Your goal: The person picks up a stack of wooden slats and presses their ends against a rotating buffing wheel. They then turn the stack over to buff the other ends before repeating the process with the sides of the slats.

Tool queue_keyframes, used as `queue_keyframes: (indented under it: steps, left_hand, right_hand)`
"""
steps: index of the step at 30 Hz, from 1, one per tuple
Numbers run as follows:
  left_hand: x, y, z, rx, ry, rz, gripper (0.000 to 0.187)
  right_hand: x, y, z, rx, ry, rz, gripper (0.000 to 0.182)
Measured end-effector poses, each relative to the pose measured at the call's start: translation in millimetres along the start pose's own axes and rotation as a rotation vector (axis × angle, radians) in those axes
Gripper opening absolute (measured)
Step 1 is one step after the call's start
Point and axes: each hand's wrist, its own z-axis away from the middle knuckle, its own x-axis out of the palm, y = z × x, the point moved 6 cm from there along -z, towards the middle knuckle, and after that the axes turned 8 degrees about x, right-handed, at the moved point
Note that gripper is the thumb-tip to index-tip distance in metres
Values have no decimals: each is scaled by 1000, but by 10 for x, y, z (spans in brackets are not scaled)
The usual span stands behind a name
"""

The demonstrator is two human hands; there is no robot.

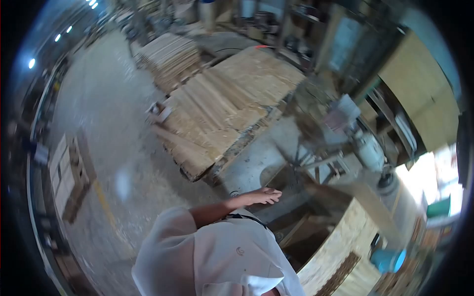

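Note:
My left hand (264, 196) reaches across the front of my body, out of a white short sleeve (168, 232). Its fingers are loosely bent with small gaps, and I see nothing held in them. Close by on the right is a wooden box-like bench (340, 237) with a pale panel side and a dark opening. A low platform (247, 74) beyond the hand carries long wooden strips (207, 98) laid side by side. My right hand does not show.
Stacked boards (170, 54) stand behind the platform. Cartons (66, 172) sit on the concrete floor (108, 98) at left. To the right are a light cylindrical tank (369, 152), a blue bucket (387, 260) and a leaning plywood sheet (419, 89).

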Motion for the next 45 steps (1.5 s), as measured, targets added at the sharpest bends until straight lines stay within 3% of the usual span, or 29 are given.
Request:
queue_keyframes:
  steps: [5,8,10,14,15,16,17,19,20,21,23,27,30,32,33,35,37,39,41,42,45]
  left_hand:
    - [-1836,-287,820,393,535,-137,54]
    - [-2364,-229,1623,242,999,42,52]
    - [-2592,-302,1858,234,1149,124,52]
    - [-2631,-209,1746,168,1246,242,46]
    - [-2624,-228,1571,153,1243,307,48]
    - [-2621,-248,1375,138,1239,374,50]
    - [-2666,-257,1173,135,1239,376,50]
    - [-2771,-225,663,136,1185,388,54]
    - [-2795,-61,451,138,1173,375,55]
    - [-2838,14,236,135,1185,388,55]
    - [-3014,304,-215,232,1157,347,56]
    - [-3346,814,-861,199,1246,497,56]
    - [-3737,617,-1250,313,1481,516,53]
    - [-3963,739,-1313,312,1679,140,56]
    - [-4061,828,-1340,314,1709,144,56]
    - [-4225,1087,-1313,101,1714,-38,60]
    - [-4448,1163,-1311,23,1745,-66,63]
    - [-4671,1187,-1336,-233,1782,-356,69]
    - [-4767,1387,-1310,-283,1795,-395,70]
    - [-4817,1473,-1314,-344,1799,-444,71]
    - [-4998,1548,-1411,-473,1808,-441,69]
  right_hand:
    - [145,-749,-1377,-169,-169,491,47]
    - [297,-1010,-1929,-215,-213,728,52]
    - [335,-1191,-2394,-252,-238,889,55]
    - [716,-1345,-3015,-291,-336,1167,61]
    - [546,-2184,-3156,-154,-253,1056,54]
    - [580,-2663,-3566,-80,-298,1014,49]
    - [620,-3194,-3853,-438,-185,779,41]
    - [814,-4199,-4191,-458,-135,759,52]
    - [996,-4578,-4384,-583,-154,671,55]
    - [1162,-4867,-4521,-706,-182,584,59]
    - [1553,-5367,-4726,-687,-277,533,64]
    - [2142,-6022,-5074,-705,-341,444,64]
    - [2365,-6347,-5174,-639,-347,503,62]
    - [2468,-6475,-5195,-657,-296,588,60]
    - [2496,-6543,-5230,-659,-211,663,58]
    - [2688,-6517,-5478,-649,-304,633,56]
    - [2760,-6494,-5615,-646,-407,616,56]
    - [2711,-6395,-5700,-638,-357,508,54]
    - [2493,-6428,-5827,-664,-323,141,52]
    - [2408,-6390,-5916,-679,-316,154,52]
    - [2216,-6058,-6183,-398,-560,-29,47]
